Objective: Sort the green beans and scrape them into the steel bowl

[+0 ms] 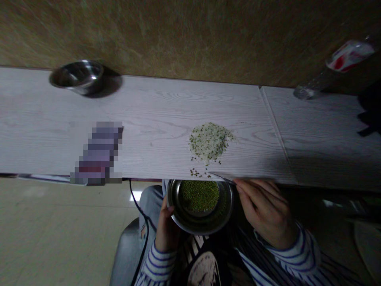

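My left hand [167, 224] grips the left side of a steel bowl [202, 230], its thumb over the rim. Green mung beans [200, 195] cover the bottom of this bowl, which is held just under the table's front edge. In my right hand [263, 208] is a thin, pointed metal tool that looks like tweezers [222, 176]. Its tip rests at the table edge, close to a few loose beans [196, 172]. Behind these lies a pile of white grains, apparently rice, mixed with green beans [210, 141]. The fingertips of my right hand are closed around the tool.
Another steel bowl [77, 77] stands at the back left by the wall. A blurred-out phone-like object [98, 153] lies at the front left. A clear plastic bottle [333, 67] leans at the back right, and a dark object [370, 107] sits at the right edge. A black cable [145, 222] hangs down.
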`<state>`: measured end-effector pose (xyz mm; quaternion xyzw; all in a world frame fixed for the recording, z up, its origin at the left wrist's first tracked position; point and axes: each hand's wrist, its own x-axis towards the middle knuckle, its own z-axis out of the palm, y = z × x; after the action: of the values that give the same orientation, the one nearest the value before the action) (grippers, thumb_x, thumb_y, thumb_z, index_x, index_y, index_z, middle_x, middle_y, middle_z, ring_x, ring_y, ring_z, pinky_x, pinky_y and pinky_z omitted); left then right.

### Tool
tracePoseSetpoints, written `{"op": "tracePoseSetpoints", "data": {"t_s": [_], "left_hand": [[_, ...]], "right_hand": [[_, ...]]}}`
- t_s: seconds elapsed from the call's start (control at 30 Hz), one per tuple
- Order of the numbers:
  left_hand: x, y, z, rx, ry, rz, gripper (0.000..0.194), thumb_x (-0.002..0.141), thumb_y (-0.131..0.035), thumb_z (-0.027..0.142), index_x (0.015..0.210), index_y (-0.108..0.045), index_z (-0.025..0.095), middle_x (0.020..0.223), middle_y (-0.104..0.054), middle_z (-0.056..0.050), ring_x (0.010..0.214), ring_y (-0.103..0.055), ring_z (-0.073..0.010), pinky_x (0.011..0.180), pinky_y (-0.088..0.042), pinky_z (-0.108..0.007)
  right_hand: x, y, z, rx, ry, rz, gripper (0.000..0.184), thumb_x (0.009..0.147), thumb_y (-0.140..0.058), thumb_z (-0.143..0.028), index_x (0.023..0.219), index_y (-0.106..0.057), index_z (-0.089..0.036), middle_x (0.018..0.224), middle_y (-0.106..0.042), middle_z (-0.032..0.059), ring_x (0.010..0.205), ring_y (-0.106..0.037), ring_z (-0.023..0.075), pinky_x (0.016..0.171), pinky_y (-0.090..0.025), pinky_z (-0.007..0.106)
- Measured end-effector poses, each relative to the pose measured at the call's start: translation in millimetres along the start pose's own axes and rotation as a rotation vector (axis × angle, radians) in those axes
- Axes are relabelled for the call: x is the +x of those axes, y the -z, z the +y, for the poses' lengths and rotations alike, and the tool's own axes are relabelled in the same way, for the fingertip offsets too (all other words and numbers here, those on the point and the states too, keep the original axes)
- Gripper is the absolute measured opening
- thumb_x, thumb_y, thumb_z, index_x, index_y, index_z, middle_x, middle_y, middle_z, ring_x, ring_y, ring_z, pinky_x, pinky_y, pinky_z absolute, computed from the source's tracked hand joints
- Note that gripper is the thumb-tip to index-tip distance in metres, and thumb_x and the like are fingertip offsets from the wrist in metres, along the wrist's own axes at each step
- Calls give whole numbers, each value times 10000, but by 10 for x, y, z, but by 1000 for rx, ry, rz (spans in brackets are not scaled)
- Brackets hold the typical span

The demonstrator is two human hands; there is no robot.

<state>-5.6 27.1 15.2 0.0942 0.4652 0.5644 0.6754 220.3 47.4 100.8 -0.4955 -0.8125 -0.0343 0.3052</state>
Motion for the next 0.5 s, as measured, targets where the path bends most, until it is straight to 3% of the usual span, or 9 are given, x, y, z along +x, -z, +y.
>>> {"op": "tracePoseSetpoints", "data": {"t_s": [0.5], "left_hand": [[7, 36, -19, 11, 33, 11, 476, 711, -672, 369, 1164, -728, 237, 1098, -751, -63, 1099, -634, -315, 945, -497, -419]], "right_hand": [[-2, -14, -48, 27, 6, 2, 323, 842, -644, 44, 1134, -645, -93, 929, -775, 105, 847, -694, 208, 788, -527, 369]]}}
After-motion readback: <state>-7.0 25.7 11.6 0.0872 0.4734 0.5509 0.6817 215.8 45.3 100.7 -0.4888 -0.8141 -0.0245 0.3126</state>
